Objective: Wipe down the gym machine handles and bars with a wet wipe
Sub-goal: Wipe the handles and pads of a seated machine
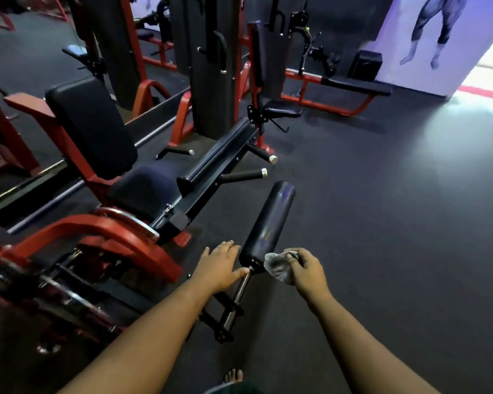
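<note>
Grey wipe [279, 266] in right hand [306, 270]

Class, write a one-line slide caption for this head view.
Left hand steadies the black roller pad; right hand holds the wet wipe.

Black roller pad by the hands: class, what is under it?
Under the roller pad lies dark gym floor. A chrome bar runs from its near end. The floor directly beneath the pad is hidden.

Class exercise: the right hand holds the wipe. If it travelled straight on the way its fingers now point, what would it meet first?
Most likely the black roller pad. The right hand pinches the wet wipe, pointing left toward the pad's near end, so the wipe would touch first. Depth is uncertain from one view.
</note>
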`<state>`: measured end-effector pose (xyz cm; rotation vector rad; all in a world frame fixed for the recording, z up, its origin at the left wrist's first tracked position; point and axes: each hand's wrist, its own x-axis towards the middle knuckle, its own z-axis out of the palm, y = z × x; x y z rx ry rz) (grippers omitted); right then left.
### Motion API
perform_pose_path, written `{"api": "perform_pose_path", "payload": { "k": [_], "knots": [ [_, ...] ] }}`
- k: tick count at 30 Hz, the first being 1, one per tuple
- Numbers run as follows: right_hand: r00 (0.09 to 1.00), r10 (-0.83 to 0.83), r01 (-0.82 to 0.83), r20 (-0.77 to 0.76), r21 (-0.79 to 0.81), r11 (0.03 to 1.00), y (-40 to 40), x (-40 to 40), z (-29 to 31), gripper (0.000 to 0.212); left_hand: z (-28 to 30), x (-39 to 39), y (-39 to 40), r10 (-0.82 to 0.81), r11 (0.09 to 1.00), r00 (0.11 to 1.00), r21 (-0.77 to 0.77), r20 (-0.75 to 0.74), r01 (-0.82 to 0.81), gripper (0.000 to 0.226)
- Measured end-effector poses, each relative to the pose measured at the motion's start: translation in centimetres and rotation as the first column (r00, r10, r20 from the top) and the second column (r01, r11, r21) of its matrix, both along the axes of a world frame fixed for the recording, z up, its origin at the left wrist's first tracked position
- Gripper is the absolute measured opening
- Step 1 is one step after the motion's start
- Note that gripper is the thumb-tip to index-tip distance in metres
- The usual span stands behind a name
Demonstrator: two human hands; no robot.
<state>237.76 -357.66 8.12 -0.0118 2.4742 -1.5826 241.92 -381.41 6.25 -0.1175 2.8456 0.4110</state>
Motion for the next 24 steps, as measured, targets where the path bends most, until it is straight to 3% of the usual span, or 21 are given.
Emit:
{"api": "perform_pose_path", "payload": {
  "k": [7, 12, 14, 20, 24],
  "knots": [
    [0.991, -0.056, 0.084, 0.12, -0.238, 0.968, -2.7, -11.8, -0.5, 0.015, 1.1, -10.0, -3.0, 0.066, 0.998, 0.996, 0.011, -0.053, -0.065, 0.079],
    [0.989, 0.085, -0.046, 0.118, -0.306, 0.951, -5.2, -21.0, -1.0, 0.023, 1.5, -16.8, -5.2, 0.168, 0.985, 0.977, -0.003, -0.134, -0.17, 0.08],
    [0.985, 0.139, -0.099, 0.102, -0.325, 0.941, -6.2, -24.8, -0.5, 0.016, 1.6, -19.6, -6.0, 0.225, 0.972, 0.96, -0.026, -0.164, -0.232, 0.08],
    [0.944, 0.328, -0.307, 0.03, -0.278, 0.91, -7.9, -35.6, 0.5, 0.004, 1.9, -26.4, -6.7, 0.384, 0.911, 0.909, -0.095, -0.16, -0.401, 0.08],
    [0.916, 0.372, -0.395, -0.151, -0.175, 0.902, -8.9, -42.1, 1.7, 0.005, 2.1, -29.8, -6.5, 0.483, 0.859, 0.857, -0.091, -0.182, -0.504, 0.079]
  ]
}}
